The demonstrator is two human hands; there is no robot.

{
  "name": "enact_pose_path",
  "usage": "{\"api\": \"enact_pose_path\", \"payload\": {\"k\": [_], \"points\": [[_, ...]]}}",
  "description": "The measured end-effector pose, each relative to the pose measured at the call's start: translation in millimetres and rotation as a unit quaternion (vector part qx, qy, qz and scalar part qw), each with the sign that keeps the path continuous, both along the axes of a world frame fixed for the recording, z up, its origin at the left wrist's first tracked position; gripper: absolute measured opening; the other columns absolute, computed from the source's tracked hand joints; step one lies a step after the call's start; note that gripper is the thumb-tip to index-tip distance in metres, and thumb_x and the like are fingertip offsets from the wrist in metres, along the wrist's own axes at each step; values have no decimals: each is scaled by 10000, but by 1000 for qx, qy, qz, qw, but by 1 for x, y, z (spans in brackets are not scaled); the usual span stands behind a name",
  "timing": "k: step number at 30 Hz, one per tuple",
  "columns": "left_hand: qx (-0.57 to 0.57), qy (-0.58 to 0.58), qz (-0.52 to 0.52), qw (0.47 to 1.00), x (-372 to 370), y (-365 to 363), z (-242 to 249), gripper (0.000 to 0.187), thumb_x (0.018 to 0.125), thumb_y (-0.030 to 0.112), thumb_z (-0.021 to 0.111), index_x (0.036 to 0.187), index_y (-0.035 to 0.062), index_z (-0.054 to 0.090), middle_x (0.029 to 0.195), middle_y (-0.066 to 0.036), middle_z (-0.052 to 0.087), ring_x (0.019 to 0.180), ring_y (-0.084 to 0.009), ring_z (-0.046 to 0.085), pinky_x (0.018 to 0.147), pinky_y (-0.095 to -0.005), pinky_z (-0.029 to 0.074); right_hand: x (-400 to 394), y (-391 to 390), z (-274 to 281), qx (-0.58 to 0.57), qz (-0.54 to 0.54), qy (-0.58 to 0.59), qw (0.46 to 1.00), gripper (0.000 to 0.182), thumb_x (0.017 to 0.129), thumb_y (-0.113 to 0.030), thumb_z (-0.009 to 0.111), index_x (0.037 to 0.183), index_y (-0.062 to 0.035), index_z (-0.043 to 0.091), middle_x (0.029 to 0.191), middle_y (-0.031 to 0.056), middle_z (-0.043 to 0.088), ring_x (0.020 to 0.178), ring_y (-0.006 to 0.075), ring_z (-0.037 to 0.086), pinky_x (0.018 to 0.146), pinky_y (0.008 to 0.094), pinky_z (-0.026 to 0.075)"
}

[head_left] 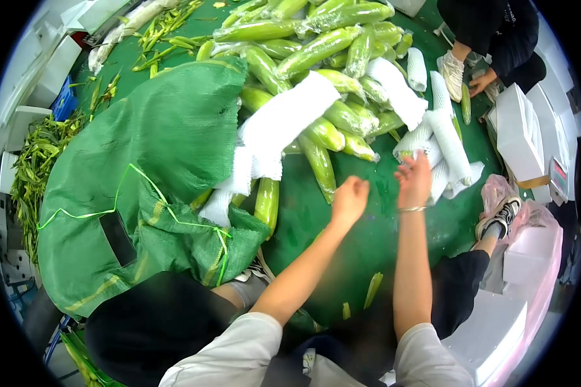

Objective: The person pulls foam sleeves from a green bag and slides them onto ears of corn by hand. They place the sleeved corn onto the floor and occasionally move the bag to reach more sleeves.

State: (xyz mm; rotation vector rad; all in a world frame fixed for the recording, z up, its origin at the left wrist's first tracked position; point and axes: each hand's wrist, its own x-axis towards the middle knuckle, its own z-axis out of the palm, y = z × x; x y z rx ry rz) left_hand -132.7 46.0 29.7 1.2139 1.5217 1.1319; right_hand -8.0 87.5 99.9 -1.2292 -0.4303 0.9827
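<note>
"How far along does that lot look from where you're standing?"

"Partway, I'd say. Most of the green gourds (319,51) are heaped on the green floor (374,245) in clear film, with no foam around them. A smaller bunch of white foam sleeves (448,145) lies at the right of the heap. Some look filled, though I can't tell how many."

"And the loose white foam (290,116)?"

"Draped over the near side of the heap, beside the big green sack (155,135). More gourds show at the sack's mouth, so there's plenty left bare."

"What are the hands up to?"

"The left hand (350,200) is curled nearly closed, just beyond the tip of a film-wrapped gourd. I can't see whether anything's pinched in it. The right hand (413,180) has its fingers parted and half bent, right by the sleeves. No grip that I can make out; whether it's touching them, I can't say."

"Anyone else there?"

"A co-worker (513,45) crouches across the way, one hand low beside a lone gourd (465,103)."
</note>
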Motion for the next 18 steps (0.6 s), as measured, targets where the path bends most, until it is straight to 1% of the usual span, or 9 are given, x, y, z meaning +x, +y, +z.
{"api": "enact_pose_path", "payload": {"k": [2,3,5,7,11,13,14,15,18], "points": [[-43,-10,26,999,-31,-12,-24,164,856,150,576,825,-11,587,665,-84,612,591,-142,579,538,-271,450,-66,4,15,-4,128,-220,967,226,829,-193,634,998,-52,582,922,97,605,736,179,573,645,326,477],[-50,-23,26,998,-46,-19,-28,147,855,132,565,826,-11,585,667,-69,608,587,-124,573,524,-255,445,-100,13,32,62,96,-432,894,368,837,-255,629,1107,-20,543,963,112,588,822,207,568,730,313,475],[-88,-66,23,994,-75,-27,-22,124,856,109,548,832,-8,583,672,-50,603,579,-103,563,508,-235,440,-138,55,55,131,60,-569,810,514,787,-256,675,1153,29,455,1175,207,427,1107,368,396,928,401,351],[-130,-127,30,983,-97,-34,-8,102,856,104,545,857,9,584,691,-50,601,585,-106,560,515,-231,454,-158,97,59,37,51,-675,735,398,776,-236,676,1045,13,519,1074,187,518,1035,346,466,878,416,381],[-142,-289,87,943,-128,-32,21,110,857,121,543,873,22,589,724,-58,602,604,-123,561,535,-247,466,-152,76,77,178,174,-418,874,156,786,-119,657,839,-2,567,663,58,568,598,181,528,602,300,446],[-132,-314,79,937,-141,-31,29,138,869,142,526,904,22,583,773,-61,603,646,-128,566,572,-253,471,-128,46,68,159,213,-319,910,86,833,-68,617,841,-4,560,712,-6,546,648,56,478,590,209,405],[-128,-322,77,935,-144,-29,31,146,873,148,522,915,21,580,795,-62,604,669,-129,568,585,-257,472,-117,30,69,120,241,-268,925,81,850,-80,610,880,-20,565,817,-20,553,761,64,498,716,209,411],[-112,-315,61,940,-148,-29,36,180,884,155,509,963,10,582,864,-73,605,740,-132,569,622,-270,474,-106,24,61,157,246,-219,931,79,839,-64,614,869,-20,556,802,-30,537,692,49,459,601,200,384],[-101,-412,65,903,-155,-28,38,226,902,161,489,1022,-7,581,924,-85,602,827,-152,568,690,-299,477,-79,-8,66,178,235,-156,943,118,874,-73,570,974,-18,540,904,-12,552,787,58,480,706,200,402]]}}
